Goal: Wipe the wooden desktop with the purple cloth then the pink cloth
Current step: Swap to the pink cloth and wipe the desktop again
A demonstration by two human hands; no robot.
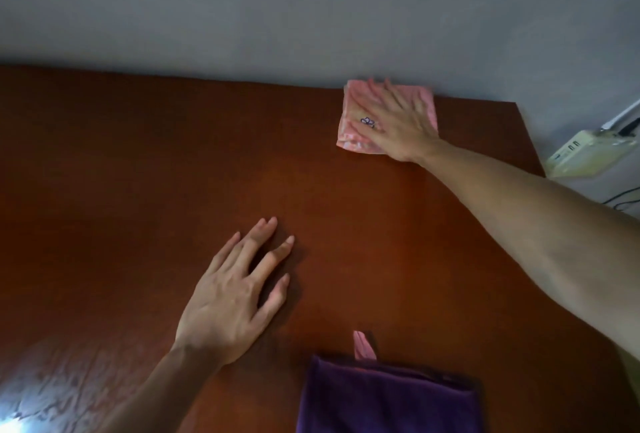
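The folded pink cloth (pixel 353 114) lies at the far right of the wooden desktop (pixel 138 173), close to the wall. My right hand (pixel 398 121) presses flat on it with straight, spread fingers. Flat on the bare wood near the middle rests my left hand (pixel 235 294), fingers spread and holding nothing. The folded purple cloth (pixel 384 398) sits at the near edge of the desk, to the right of my left hand, with a pink loop tag (pixel 363 346) sticking out of its top.
A grey wall (pixel 311 10) runs along the desk's far edge. Past the desk's right edge stands a cream-coloured box (pixel 588 152) with cables. Bright glare shows on the wood at the near left corner (pixel 34 398).
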